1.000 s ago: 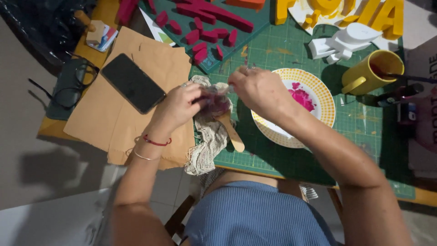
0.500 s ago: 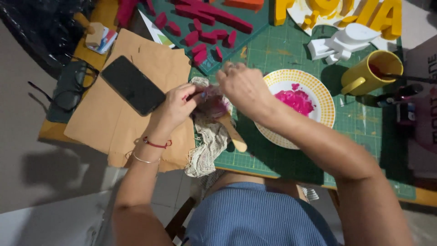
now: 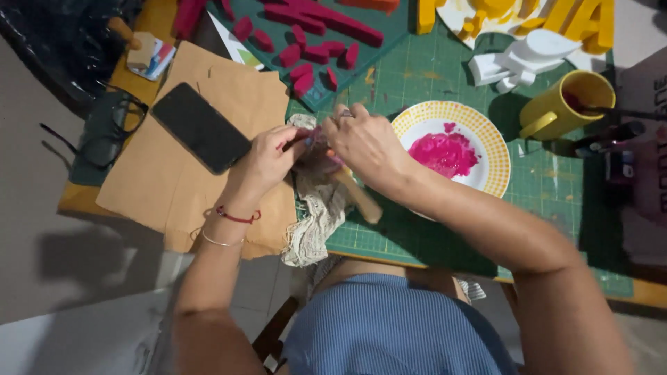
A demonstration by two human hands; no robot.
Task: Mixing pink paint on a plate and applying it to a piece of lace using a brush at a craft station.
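Step in hand, as judged: a paint-stained brush is being wiped in a rag; no fresh paint is being loaded.

1. Sheet of brown paper (image 3: 174, 180): lies toward the table's left edge, with a black phone (image 3: 200, 136) on it.
2. Left hand (image 3: 267, 156): closed in a pinch on the rag (image 3: 316, 208), wrist bent inward, forearm rising from the table's near edge.
3. Rag: bunched between both hands at the middle of the near edge; its loose end hangs over that edge.
4. Brush handle (image 3: 358, 198): wooden, projecting below the right hand toward the near edge.
5. Right hand (image 3: 368, 149): curled over the rag and brush head; whether the fingers clamp the brush cannot be told. Forearm crosses in front of the plate (image 3: 495, 149) holding pink paint (image 3: 445, 153).

Next move, as judged, calls for a firm pinch while the bristles draw through the cloth.
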